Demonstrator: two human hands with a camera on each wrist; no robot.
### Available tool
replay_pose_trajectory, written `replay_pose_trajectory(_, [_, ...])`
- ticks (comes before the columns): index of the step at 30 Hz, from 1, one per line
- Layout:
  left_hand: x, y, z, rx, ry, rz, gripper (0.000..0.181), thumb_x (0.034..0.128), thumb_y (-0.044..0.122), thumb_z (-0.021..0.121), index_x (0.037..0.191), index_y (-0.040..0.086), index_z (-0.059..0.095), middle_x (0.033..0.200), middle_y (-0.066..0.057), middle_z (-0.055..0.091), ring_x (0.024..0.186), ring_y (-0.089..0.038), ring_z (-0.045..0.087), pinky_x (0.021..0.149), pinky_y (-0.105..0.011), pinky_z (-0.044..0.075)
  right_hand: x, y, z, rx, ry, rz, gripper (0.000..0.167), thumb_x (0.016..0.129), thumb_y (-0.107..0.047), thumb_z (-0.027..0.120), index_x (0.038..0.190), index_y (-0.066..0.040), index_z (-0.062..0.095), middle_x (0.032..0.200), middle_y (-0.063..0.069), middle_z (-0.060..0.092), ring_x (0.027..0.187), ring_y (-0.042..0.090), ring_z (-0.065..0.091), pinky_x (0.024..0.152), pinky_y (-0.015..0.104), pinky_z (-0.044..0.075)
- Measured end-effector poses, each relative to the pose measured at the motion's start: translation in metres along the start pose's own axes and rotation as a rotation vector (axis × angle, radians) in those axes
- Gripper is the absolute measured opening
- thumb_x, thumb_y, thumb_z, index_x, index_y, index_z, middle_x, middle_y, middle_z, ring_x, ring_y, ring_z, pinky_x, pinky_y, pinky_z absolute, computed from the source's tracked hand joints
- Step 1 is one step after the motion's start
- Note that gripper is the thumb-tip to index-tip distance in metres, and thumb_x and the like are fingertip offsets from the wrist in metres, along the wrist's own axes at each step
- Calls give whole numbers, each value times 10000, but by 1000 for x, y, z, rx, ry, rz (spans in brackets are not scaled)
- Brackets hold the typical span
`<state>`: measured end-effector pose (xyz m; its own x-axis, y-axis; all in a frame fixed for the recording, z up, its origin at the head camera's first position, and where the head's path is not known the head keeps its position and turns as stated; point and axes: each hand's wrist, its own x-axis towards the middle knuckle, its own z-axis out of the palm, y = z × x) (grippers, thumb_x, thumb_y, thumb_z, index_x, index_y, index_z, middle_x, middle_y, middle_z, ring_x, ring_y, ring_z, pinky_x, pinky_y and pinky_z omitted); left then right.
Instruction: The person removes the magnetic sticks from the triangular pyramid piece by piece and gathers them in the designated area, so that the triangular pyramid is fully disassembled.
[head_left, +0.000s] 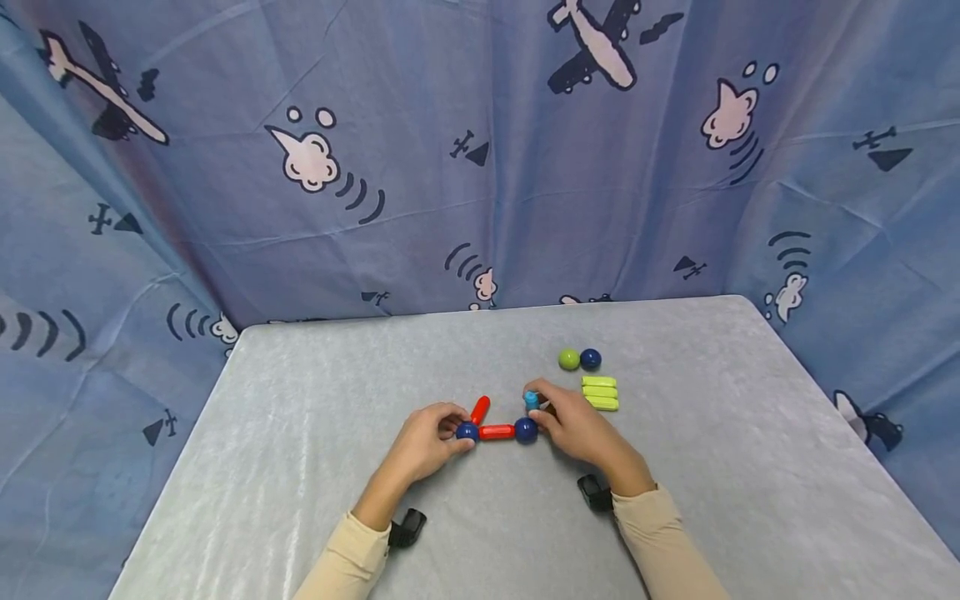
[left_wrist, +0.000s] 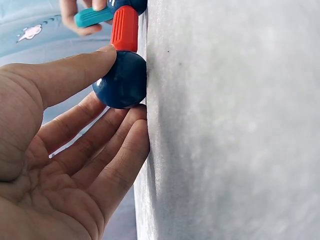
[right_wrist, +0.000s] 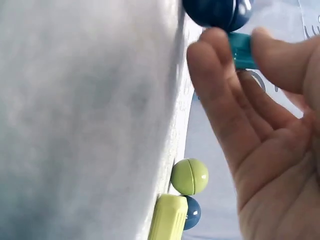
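My left hand (head_left: 429, 442) grips a dark blue ball (head_left: 467, 431) between thumb and fingers; in the left wrist view the ball (left_wrist: 122, 82) rests at the table surface. A red stick (head_left: 497, 432) joins it to a second blue ball (head_left: 526, 430), and another red stick (head_left: 481, 408) slants up and away from the left ball. My right hand (head_left: 577, 421) pinches a light blue stick (head_left: 532, 400) at the right ball, on the ball's far side. The right wrist view shows that teal-looking stick (right_wrist: 243, 51) between thumb and fingertips, close against the ball (right_wrist: 216, 11).
Behind my right hand, a green ball (head_left: 569, 359) and a dark blue ball (head_left: 591, 359) sit side by side. Several yellow-green sticks (head_left: 600, 392) lie together just in front of them. A patterned curtain (head_left: 420, 167) hangs behind the grey table (head_left: 315, 383).
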<state>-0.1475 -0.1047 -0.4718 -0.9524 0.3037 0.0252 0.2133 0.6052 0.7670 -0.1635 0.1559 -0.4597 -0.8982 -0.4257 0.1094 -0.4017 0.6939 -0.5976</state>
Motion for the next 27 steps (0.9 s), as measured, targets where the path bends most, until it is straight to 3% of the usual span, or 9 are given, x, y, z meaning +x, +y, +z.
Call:
replay_pose_trajectory(6, [-1, 1, 0, 5, -3, -4, 287, 815, 158, 829, 1065, 97, 701, 1016, -38, 708, 934, -160, 662, 822, -288, 589, 1, -1, -1, 35, 19, -1, 289, 961, -169, 663, 1245, -138, 622, 1091, -3, 691, 911, 112, 641, 824, 340, 555])
replay_pose_trajectory(12, [-2, 3, -2, 2, -4, -1, 296, 813, 151, 829, 1072, 91, 700, 1019, -37, 708, 935, -163, 663, 820, -292, 591, 0, -5, -3, -4, 54, 0, 328, 936, -148, 694, 1260, -163, 646, 1067, -31, 670, 844, 84, 550, 751, 288, 501])
replay_pose_trajectory(18, [0, 2, -3, 8, 0, -3, 291, 820, 162, 826, 1075, 103, 701, 1025, -31, 707, 939, -155, 661, 825, -281, 589, 0, -6, -8, -64, 112, -15, 389, 940, -161, 689, 1318, -237, 640, 1090, -25, 637, 891, 110, 541, 791, 327, 503])
replay_pose_trajectory(20, [1, 2, -4, 11, 3, 6, 290, 820, 160, 825, 1074, 98, 700, 1024, -35, 706, 937, -159, 661, 824, -286, 589, 2, -6, -10, -98, 135, -23, 400, 929, -170, 705, 1320, -195, 623, 1069, -14, 640, 898, 131, 550, 793, 343, 505])
replay_pose_trajectory(23, [0, 1, -4, 9, 0, 8, 292, 813, 156, 830, 1067, 95, 700, 1016, -34, 705, 928, -161, 661, 818, -282, 590, 2, -6, -12, -129, 169, -23, 360, 895, -193, 750, 1223, -133, 616, 1023, -4, 652, 896, 160, 577, 785, 351, 518])
replay_pose_trajectory(27, [0, 2, -3, 8, -9, 8, 284, 816, 159, 828, 1062, 99, 700, 1012, -30, 702, 924, -161, 659, 811, -274, 589, 1, -4, -17, -191, 222, -65, 290, 845, -200, 804, 1057, -145, 613, 967, -19, 652, 883, 163, 587, 789, 355, 531])
